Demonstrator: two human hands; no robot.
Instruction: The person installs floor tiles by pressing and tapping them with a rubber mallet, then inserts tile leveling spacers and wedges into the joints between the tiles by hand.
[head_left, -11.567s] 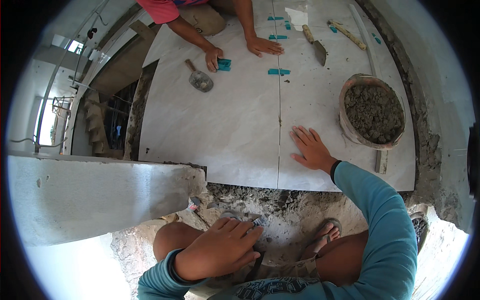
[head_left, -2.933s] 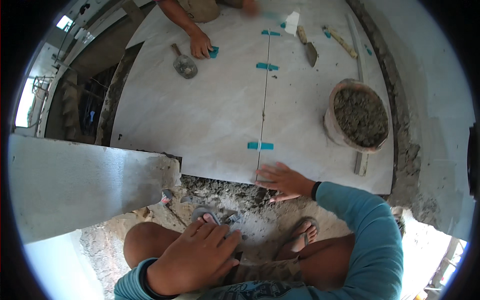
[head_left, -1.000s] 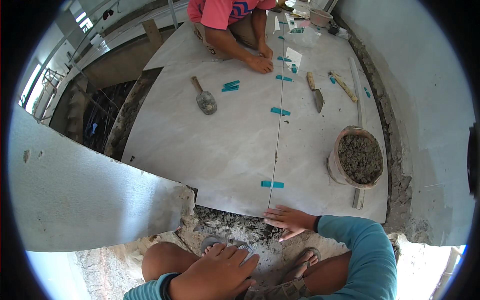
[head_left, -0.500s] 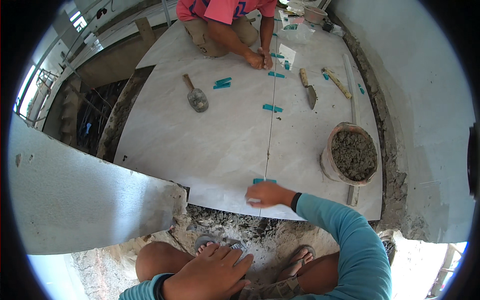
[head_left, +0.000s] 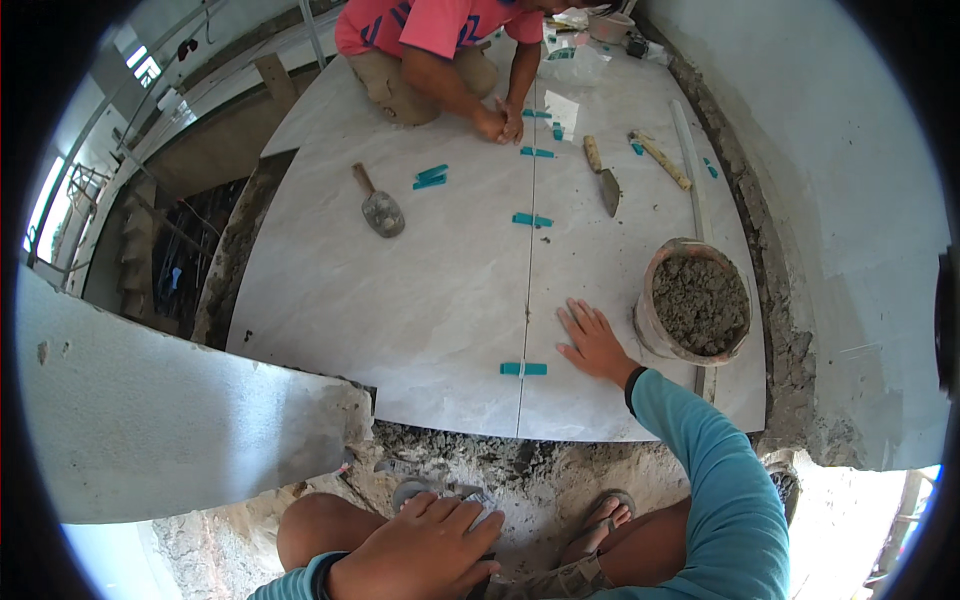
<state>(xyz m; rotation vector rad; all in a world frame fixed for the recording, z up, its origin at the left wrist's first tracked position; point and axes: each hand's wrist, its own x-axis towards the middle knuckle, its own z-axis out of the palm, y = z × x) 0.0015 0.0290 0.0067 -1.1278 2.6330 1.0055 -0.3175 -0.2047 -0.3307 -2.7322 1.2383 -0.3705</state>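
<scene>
My right hand (head_left: 592, 343) lies flat on the large pale grey tile (head_left: 590, 270) right of the joint, fingers spread, holding nothing. Left of it, a teal tile-levelling wedge (head_left: 537, 369) sits in a white clip across the joint, and another wedge (head_left: 541, 219) is farther along. A bucket of wet mortar (head_left: 700, 308) stands just right of that hand. Low in front of my body, my left hand (head_left: 425, 548) rests with fingers stretched and slightly apart; what lies under its palm is hidden. A small greyish thing (head_left: 484, 498) shows just past its fingertips.
A co-worker in a pink shirt (head_left: 440, 40) kneels at the far end, both hands by the joint. A trowel (head_left: 602, 178), a hammer-like tool (head_left: 660, 160), a mortar-smeared scoop (head_left: 381, 208) and loose wedges (head_left: 431, 177) lie on the tiles. A low wall (head_left: 190, 400) stands at left.
My right hand has moved from the near wedge to the right and farther away, and now lies flat on the tile. The view has shifted slightly. My left hand has stayed about where it was.
</scene>
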